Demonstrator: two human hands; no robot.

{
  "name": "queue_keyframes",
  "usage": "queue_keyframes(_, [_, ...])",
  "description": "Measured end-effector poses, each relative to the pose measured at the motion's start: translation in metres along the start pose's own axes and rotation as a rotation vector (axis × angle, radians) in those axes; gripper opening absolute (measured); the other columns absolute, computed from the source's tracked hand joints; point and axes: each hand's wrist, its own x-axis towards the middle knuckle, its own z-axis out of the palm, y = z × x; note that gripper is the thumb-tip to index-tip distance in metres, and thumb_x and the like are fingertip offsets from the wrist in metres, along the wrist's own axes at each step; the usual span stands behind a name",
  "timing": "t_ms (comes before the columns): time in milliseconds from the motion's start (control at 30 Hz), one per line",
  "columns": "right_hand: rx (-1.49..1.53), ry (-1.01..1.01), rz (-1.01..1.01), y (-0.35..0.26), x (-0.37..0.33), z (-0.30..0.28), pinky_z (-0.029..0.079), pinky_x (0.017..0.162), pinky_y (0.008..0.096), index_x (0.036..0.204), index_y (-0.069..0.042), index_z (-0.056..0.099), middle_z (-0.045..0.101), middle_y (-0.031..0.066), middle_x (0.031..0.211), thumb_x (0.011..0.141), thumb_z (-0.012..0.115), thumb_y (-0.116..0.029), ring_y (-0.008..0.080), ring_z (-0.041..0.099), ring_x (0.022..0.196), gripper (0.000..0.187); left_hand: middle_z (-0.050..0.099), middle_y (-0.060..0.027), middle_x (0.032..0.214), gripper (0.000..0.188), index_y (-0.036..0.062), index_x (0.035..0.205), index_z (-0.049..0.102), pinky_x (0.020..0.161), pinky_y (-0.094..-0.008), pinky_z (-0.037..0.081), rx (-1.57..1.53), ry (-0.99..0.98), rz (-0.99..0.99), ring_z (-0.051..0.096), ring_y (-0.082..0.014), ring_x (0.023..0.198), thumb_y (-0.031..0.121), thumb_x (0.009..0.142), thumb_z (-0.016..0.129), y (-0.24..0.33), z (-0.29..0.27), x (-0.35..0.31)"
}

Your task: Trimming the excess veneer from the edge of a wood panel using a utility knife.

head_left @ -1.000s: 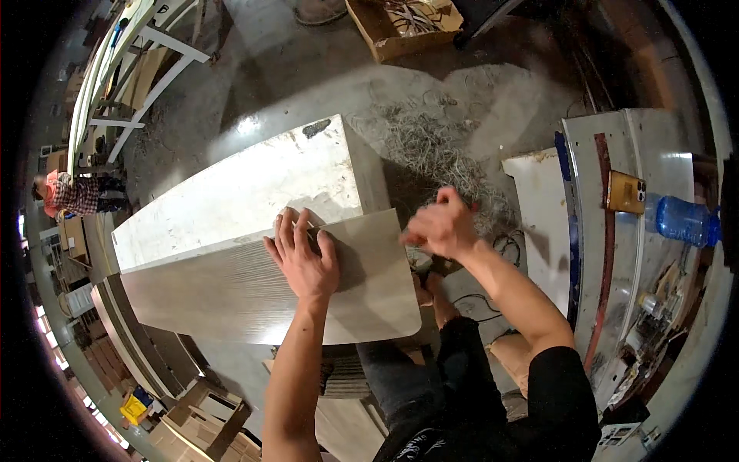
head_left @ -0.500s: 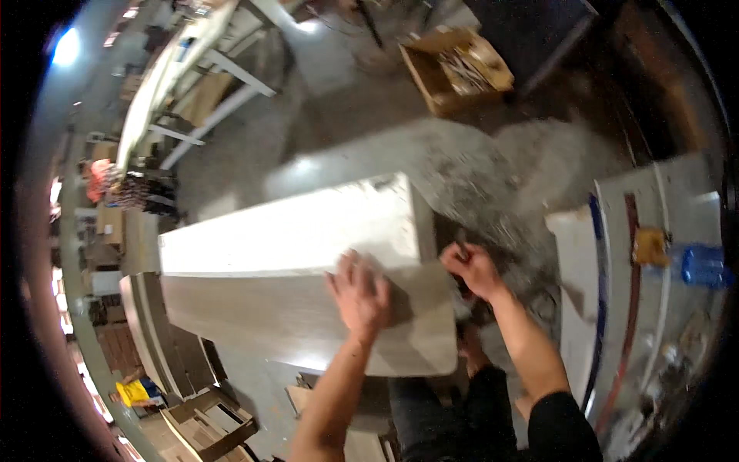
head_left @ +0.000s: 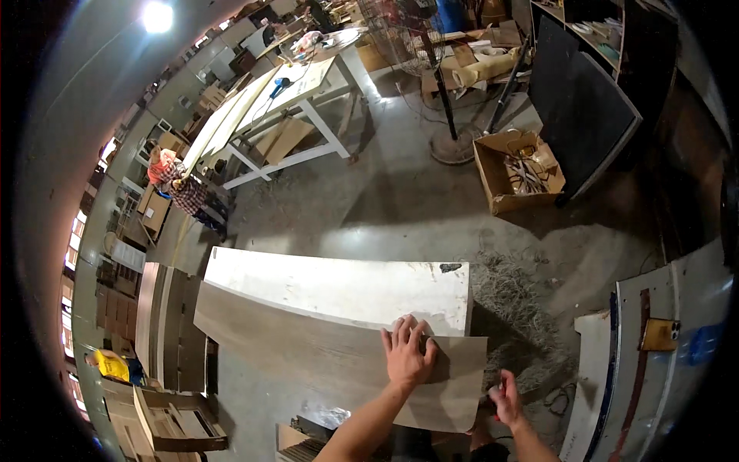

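Note:
A long wood-grain board (head_left: pixel 308 327) lies along the near side of a white-topped block (head_left: pixel 346 289), partly covering its top edge. My left hand (head_left: pixel 408 358) rests on the board near its right end, fingers spread and reaching to the white top. Just off the board's right edge is my right hand (head_left: pixel 506 400), its fingers closed. A small dark and reddish thing shows at that hand, too blurred to name.
Thin shavings (head_left: pixel 516 316) litter the floor to the right. Farther off stand an open carton (head_left: pixel 500 202), a pedestal fan (head_left: pixel 446 108) and a white-legged workbench (head_left: pixel 331 138). Two people, in a plaid shirt (head_left: pixel 188 192) and a yellow shirt (head_left: pixel 113 366), are at the left.
The view has tilted up, showing more of the room. My right hand has moved toward me along the board's right end. My left hand stays on the board.

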Motion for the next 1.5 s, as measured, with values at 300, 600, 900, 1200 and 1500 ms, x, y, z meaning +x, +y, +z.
queue_keyframes(300, [-0.980, 0.009, -0.734, -0.096, 0.084, 0.018, 0.049, 0.088, 0.0475, 0.130, -0.023, 0.069, 0.068, 0.0070, 0.103, 0.075, 0.068, 0.009, 0.0294, 0.066, 0.096, 0.063, 0.044, -0.0135, 0.150, 0.049, 0.0182, 0.140, 0.054, 0.124, -0.0625, 0.011, -0.024, -0.053, 0.001, 0.032, -0.0337, 0.149, 0.032, 0.094, 0.062, 0.009, -0.008, 0.002])
queue_keyframes(600, [-1.014, -0.180, -0.522, -0.051, -0.050, 0.016, 0.045, 0.091, 0.0487, 0.122, -0.029, 0.076, 0.070, 0.0029, 0.093, 0.090, 0.062, -0.008, 0.0272, 0.065, 0.092, 0.041, 0.050, -0.0130, 0.148, 0.046, 0.0170, 0.135, 0.059, 0.121, -0.0642, 0.017, 0.003, 0.006, 0.021, 0.038, -0.0347, 0.145, 0.033, 0.091, 0.062, -0.001, 0.001, -0.007])
queue_keyframes(900, [-0.965, -0.032, -0.385, -0.050, -0.100, 0.017, 0.050, 0.089, 0.0477, 0.133, -0.021, 0.066, 0.070, 0.0074, 0.106, 0.101, 0.056, -0.013, 0.0301, 0.065, 0.097, 0.034, 0.042, -0.0100, 0.157, 0.048, 0.0198, 0.145, 0.051, 0.125, -0.0614, 0.007, 0.080, -0.101, 0.065, 0.029, -0.0326, 0.151, 0.027, 0.097, 0.055, -0.011, -0.001, 0.005])
queue_keyframes(1200, [-1.102, 0.211, -0.712, -0.071, 0.020, 0.033, 0.042, 0.091, 0.0406, 0.110, -0.022, 0.077, 0.069, 0.0007, 0.104, 0.092, 0.056, -0.004, 0.0211, 0.065, 0.100, 0.032, 0.039, -0.0067, 0.160, 0.046, 0.0232, 0.145, 0.051, 0.125, -0.0587, 0.006, 0.073, -0.178, 0.289, 0.025, -0.0311, 0.153, 0.031, 0.100, 0.052, -0.004, 0.010, -0.005])
queue_keyframes(1500, [-1.169, 0.032, -0.452, -0.021, -0.139, 0.058, 0.042, 0.091, 0.0422, 0.110, -0.023, 0.078, 0.069, -0.0018, 0.102, 0.089, 0.064, -0.008, 0.0187, 0.062, 0.099, 0.030, 0.037, -0.0062, 0.161, 0.050, 0.0235, 0.151, 0.045, 0.126, -0.0554, 0.005, 0.148, -0.170, 0.292, 0.023, -0.0272, 0.154, 0.040, 0.103, 0.047, -0.021, 0.010, -0.007])
